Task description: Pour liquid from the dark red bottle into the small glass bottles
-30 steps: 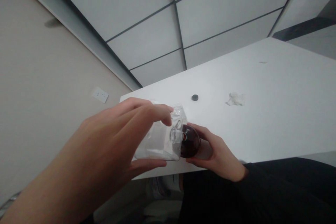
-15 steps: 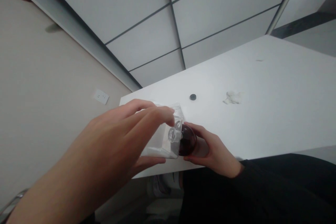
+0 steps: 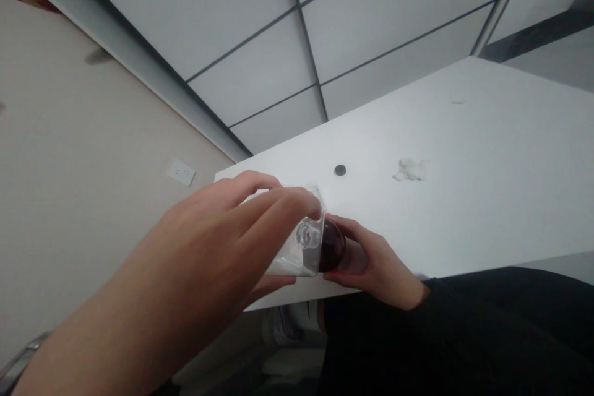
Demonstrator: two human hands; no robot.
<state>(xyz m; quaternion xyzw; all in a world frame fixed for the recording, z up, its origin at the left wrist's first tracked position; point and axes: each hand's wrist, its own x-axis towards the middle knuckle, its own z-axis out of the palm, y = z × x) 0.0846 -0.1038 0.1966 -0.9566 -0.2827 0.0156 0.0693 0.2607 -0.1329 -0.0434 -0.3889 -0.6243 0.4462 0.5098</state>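
My left hand (image 3: pixel 232 229) is closed around a clear, box-shaped plastic container (image 3: pixel 290 260) with a round moulded ring on it. Its index fingertip presses near the container's right edge, and the thumb lies along the lower side. Against that edge sits a dark red-brown, glossy rounded vessel (image 3: pixel 331 244), partly hidden behind the container. Fingers and thumb of my right hand (image 3: pixel 387 266) grip this vessel from the right. Both things are held over the near left part of the white table (image 3: pixel 487 192). Whether they are joined or only touching, I cannot tell.
On the table lie a small dark round disc (image 3: pixel 340 170) and a crumpled whitish scrap (image 3: pixel 411 169). A thin pale sliver (image 3: pixel 458 102) is farther back. Grey panelled doors (image 3: pixel 260 68) stand behind the table. A wall socket (image 3: pixel 181 172) is at left.
My left index finger has slid right, onto the clear container's edge. The container has shifted slightly right and covers a little more of the vessel. My right hand has barely moved.
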